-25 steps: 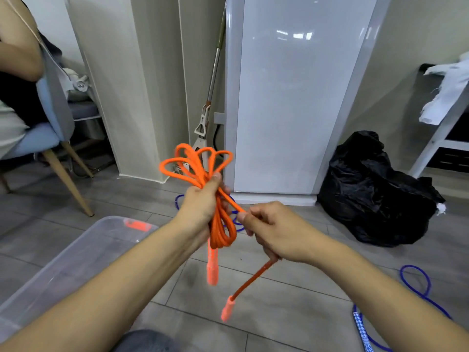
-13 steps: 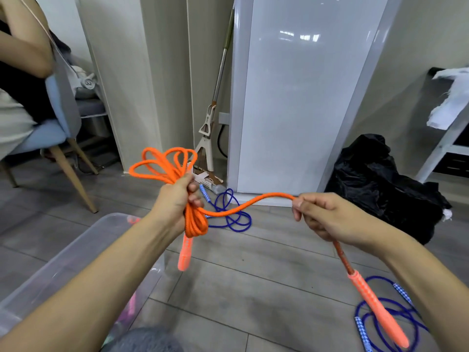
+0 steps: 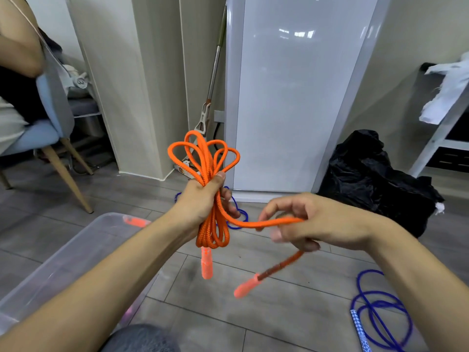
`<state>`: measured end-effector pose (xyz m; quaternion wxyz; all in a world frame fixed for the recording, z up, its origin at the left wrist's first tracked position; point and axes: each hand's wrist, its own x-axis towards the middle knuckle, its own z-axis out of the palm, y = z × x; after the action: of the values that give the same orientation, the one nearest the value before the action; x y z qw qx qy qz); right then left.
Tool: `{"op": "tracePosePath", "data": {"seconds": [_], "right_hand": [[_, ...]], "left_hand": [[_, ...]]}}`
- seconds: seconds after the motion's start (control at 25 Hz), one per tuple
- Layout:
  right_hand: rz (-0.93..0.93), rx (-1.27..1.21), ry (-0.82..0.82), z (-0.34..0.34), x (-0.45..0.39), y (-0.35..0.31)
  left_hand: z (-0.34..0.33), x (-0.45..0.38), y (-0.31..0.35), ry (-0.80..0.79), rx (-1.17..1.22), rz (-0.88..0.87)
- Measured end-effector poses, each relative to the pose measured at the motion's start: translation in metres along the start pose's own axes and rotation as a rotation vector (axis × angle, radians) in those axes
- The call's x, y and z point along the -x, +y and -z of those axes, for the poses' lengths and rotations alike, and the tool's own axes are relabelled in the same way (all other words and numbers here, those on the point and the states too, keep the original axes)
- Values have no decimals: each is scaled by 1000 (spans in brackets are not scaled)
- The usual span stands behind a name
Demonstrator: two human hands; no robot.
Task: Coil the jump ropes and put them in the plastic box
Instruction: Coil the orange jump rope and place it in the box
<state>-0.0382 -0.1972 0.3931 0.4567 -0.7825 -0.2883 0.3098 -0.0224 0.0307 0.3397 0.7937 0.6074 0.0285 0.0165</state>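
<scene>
Grey floor tiles ran under the scene, with a white cabinet panel at the far side and a black rubbish bag at the far right. At centre the left hand gripped the orange jump rope round the middle of its bundle, loops fanning above the fist and one handle hanging below. To its right the right hand, fingers curled, held the free tail, whose other handle dangled near the floor. The clear plastic box sat near left, beside the left forearm. Blue jump ropes lay on the floor near right and behind the hands. Wrapping the tail well would probably mean keeping it taut, laying turns snugly round the bundle's waist, and pinning the loops firmly so none slipped, then tucking the end before lowering it into the box
</scene>
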Motion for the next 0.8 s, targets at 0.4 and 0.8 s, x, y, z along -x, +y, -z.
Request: {"op": "tracePosePath", "data": {"seconds": [0.4,0.8], "right_hand": [[-95,-66,80,-16,-20,5],[-106,73,611,10,-20,23]], "left_hand": [[-8,8,-5,-110,-280,38],[11,2,-5,-207,-121,415]]}}
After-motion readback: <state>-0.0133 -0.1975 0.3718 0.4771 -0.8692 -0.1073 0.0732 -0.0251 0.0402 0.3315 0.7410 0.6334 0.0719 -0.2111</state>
